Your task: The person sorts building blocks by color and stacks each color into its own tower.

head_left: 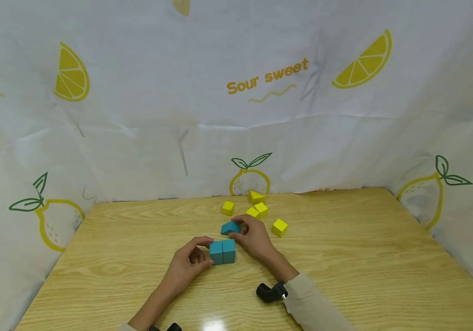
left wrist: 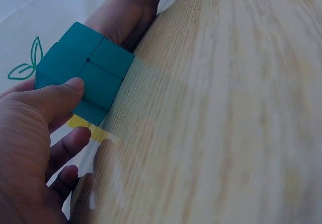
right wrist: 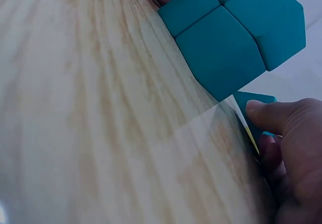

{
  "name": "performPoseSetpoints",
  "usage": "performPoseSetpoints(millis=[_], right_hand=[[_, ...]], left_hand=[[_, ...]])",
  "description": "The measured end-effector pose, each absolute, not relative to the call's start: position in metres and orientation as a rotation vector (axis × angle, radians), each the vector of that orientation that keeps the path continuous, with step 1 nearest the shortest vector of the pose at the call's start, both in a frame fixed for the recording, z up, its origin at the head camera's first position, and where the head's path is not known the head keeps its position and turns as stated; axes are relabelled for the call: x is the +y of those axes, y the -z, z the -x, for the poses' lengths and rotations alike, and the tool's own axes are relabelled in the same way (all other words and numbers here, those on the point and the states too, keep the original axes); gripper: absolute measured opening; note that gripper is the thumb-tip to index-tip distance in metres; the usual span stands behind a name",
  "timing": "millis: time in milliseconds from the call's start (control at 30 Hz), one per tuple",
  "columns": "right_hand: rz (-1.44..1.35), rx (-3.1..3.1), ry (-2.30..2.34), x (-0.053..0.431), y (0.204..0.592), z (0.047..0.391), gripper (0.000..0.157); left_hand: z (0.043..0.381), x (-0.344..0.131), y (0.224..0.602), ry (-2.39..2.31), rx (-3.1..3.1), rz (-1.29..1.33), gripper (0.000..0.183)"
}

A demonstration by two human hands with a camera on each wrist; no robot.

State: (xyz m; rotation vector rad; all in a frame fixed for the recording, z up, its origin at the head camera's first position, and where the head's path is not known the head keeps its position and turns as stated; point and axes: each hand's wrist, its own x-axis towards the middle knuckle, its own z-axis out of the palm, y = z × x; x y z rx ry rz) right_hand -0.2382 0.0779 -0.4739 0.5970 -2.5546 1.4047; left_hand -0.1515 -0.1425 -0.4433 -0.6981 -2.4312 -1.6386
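Note:
Teal cube blocks (head_left: 222,253) stand together two wide and two high on the table. My left hand (head_left: 182,271) grips their left side, thumb at the near face and index finger at the back. In the left wrist view, the thumb presses on the face of the teal cubes (left wrist: 103,80). Just behind them, my right hand (head_left: 254,236) pinches a teal triangular block (head_left: 229,228) between thumb and fingers. The right wrist view shows part of this triangular block (right wrist: 246,103) beside the right thumb, with the rest hidden behind the hand.
Beyond my right hand lie several yellow blocks: a triangular one (head_left: 257,197) at the back, a cube (head_left: 228,208) to the left, two close together (head_left: 261,209), and a cube (head_left: 279,227) on the right. A white lemon-print cloth (head_left: 157,161) hangs behind the wooden table (head_left: 344,257).

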Motion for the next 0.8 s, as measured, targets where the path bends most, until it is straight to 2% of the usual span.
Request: performPoseSetpoints(millis=[467, 800], right_hand=[[-0.547, -2.507, -1.571, 0.084, 0.46, 0.233, 0.037], [-0.737, -2.472, -1.576, 0.092, 0.439, 0.227, 0.036]], left_hand=[[0.152, -0.143, 0.444, 1.632, -2.414, 0.712, 0.045], [0.152, -0.142, 0.444, 1.603, -2.413, 0.722, 0.047]])
